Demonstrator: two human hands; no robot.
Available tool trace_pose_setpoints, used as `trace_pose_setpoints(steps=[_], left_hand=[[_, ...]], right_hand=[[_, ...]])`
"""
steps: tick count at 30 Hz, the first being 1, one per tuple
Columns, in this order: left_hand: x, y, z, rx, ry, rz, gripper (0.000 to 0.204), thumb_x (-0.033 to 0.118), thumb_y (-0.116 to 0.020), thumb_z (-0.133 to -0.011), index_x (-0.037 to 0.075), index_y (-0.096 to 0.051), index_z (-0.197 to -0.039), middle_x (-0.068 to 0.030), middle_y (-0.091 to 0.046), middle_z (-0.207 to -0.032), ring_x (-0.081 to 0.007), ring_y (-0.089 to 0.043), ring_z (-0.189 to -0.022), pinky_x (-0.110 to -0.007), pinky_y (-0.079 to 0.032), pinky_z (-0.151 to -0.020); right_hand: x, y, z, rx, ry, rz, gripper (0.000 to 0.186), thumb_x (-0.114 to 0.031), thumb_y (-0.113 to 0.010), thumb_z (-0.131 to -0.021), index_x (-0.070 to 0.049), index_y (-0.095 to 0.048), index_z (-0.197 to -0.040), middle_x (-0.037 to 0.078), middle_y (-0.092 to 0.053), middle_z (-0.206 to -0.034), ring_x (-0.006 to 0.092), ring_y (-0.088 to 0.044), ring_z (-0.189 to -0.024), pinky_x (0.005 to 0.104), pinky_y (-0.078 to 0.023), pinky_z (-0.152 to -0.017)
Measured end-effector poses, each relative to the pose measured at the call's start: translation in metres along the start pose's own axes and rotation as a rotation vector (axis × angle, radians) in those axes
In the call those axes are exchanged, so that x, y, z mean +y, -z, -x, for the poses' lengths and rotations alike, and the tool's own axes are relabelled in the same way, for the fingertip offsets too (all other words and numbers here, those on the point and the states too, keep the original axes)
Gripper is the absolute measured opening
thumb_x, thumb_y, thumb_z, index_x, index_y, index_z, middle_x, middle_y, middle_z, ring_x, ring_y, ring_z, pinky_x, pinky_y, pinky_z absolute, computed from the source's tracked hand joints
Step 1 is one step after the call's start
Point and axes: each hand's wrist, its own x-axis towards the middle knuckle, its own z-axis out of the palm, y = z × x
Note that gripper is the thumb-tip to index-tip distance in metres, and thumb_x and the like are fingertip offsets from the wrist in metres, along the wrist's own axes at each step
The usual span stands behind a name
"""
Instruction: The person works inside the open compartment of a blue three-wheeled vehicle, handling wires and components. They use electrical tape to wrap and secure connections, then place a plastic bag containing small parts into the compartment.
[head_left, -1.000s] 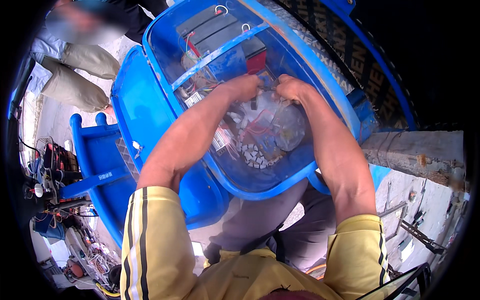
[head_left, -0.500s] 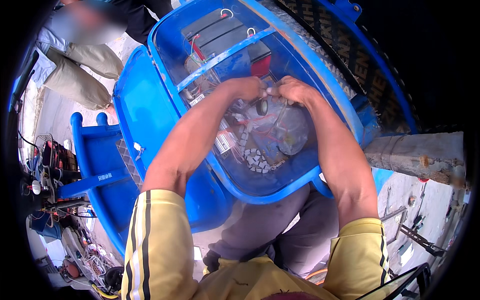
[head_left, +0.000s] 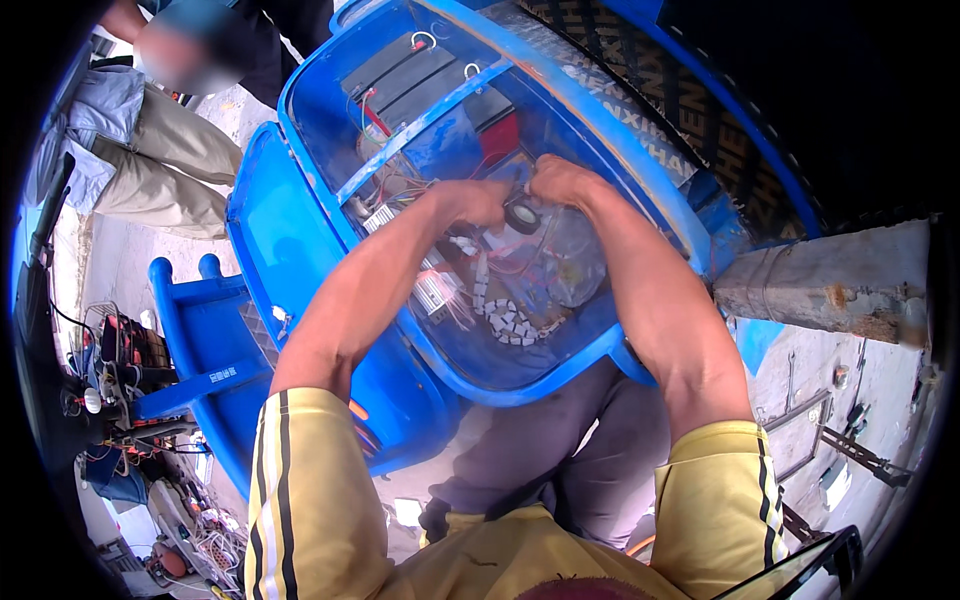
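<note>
Both my hands reach into a blue metal box. My left hand is closed with its fingertips at a roll of black tape, whose pale core faces up. Just right of it and a little farther off, my right hand is closed in a pinch; what lies between its fingers is too small to make out. Below the hands is a clear plastic bag. White connector blocks lie in a curved row in the box's near end. A silver finned module sits along the left wall with thin wires.
Dark batteries fill the box's far end, behind a blue crossbar. The open blue lid hangs left. A metal beam juts in at right. Another person in beige trousers is at upper left.
My hands, pinched together before, have parted: the left moved left and nearer, the right slightly left. The tape roll has tilted beside my left fingers. The whole view has shifted a little.
</note>
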Motion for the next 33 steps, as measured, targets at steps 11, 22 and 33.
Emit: trace_pose_setpoints(steps=[11, 22, 33], left_hand=[[0.012, -0.005, 0.019, 0.32, -0.218, -0.108, 0.046, 0.02, -0.076, -0.09, -0.004, -0.057, -0.125, -0.0273, -0.069, -0.119, -0.042, -0.063, -0.119, -0.047, -0.049, -0.1], [0.02, -0.016, 0.034, 0.591, -0.239, -0.223, 0.037, 0.0, -0.067, -0.084, 0.003, -0.053, -0.118, -0.0243, -0.07, -0.095, -0.0422, -0.07, -0.092, -0.049, -0.054, -0.083], [-0.017, -0.002, 0.002, 0.485, -0.056, 0.489, 0.045, -0.017, -0.056, -0.085, 0.01, -0.062, -0.12, -0.007, -0.069, -0.099, -0.0179, -0.069, -0.079, -0.031, -0.058, -0.062]], right_hand=[[0.016, -0.011, -0.005, 0.179, 0.175, -0.096, 0.029, -0.022, -0.063, -0.089, 0.005, -0.073, -0.088, 0.019, -0.071, -0.088, 0.0322, -0.07, -0.082, 0.0425, -0.053, -0.073], [0.007, -0.01, -0.006, -0.03, 0.023, 0.106, 0.052, -0.003, -0.068, -0.08, 0.003, -0.064, -0.132, 0.025, -0.068, -0.13, 0.0367, -0.066, -0.121, 0.0442, -0.055, -0.097], [0.012, -0.014, -0.01, -0.033, 0.096, 0.208, 0.035, -0.008, -0.068, -0.081, 0.001, -0.075, -0.114, 0.023, -0.074, -0.113, 0.0352, -0.072, -0.107, 0.0438, -0.056, -0.091]])
